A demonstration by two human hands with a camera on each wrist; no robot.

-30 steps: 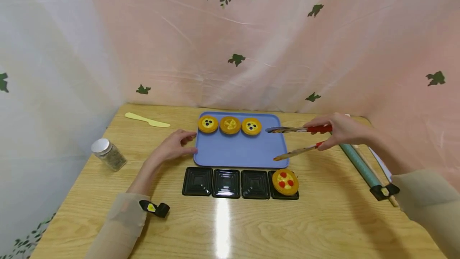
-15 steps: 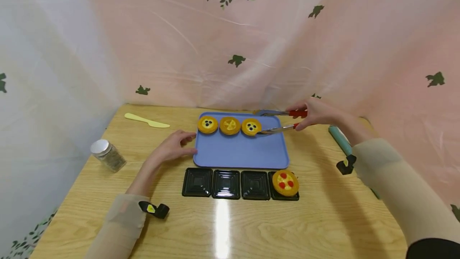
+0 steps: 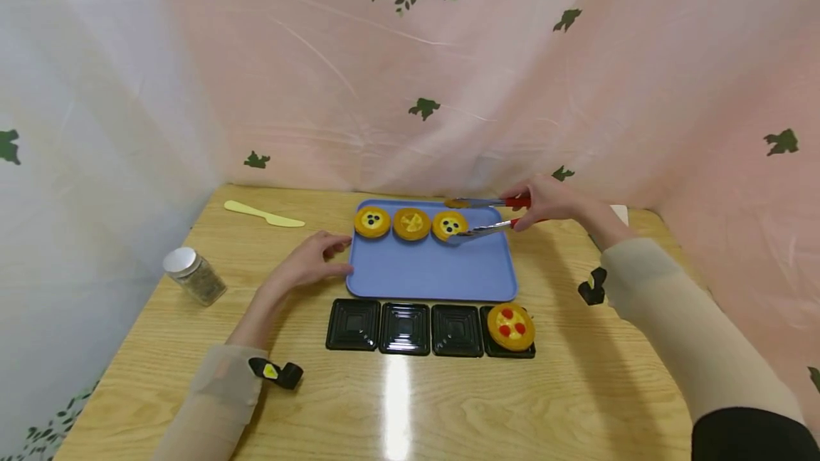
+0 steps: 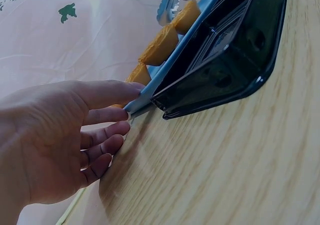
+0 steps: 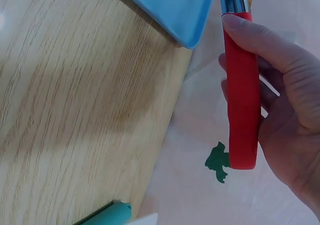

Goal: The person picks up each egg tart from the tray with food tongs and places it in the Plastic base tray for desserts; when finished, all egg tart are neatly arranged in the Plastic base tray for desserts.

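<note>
My right hand [image 3: 547,203] holds metal tongs [image 3: 490,228] by their red handles. The tongs' arms are spread, one tip at the front edge of the rightmost tart [image 3: 447,222] with dark berries, the other behind it. That tart stands on a blue tray [image 3: 429,272] beside a yellow-topped tart [image 3: 411,224] and another berry tart [image 3: 371,222]. My left hand [image 3: 314,260] touches the tray's left edge with thumb and fingers extended. In the right wrist view the red handle [image 5: 242,95] lies against the thumb and fingers; the tong tips are out of that view.
Several black square trays [image 3: 353,324] line up before the blue tray, the rightmost bearing a red-topped tart [image 3: 511,326]. A spice jar [image 3: 195,276] and a yellow knife [image 3: 264,214] lie at left. A teal roll [image 5: 107,214] is at right, partly hidden by the right arm.
My right hand has moved left and back with the tongs, from the tray's right side to the rightmost tart, where the tips now straddle it. The left hand has stayed put.
</note>
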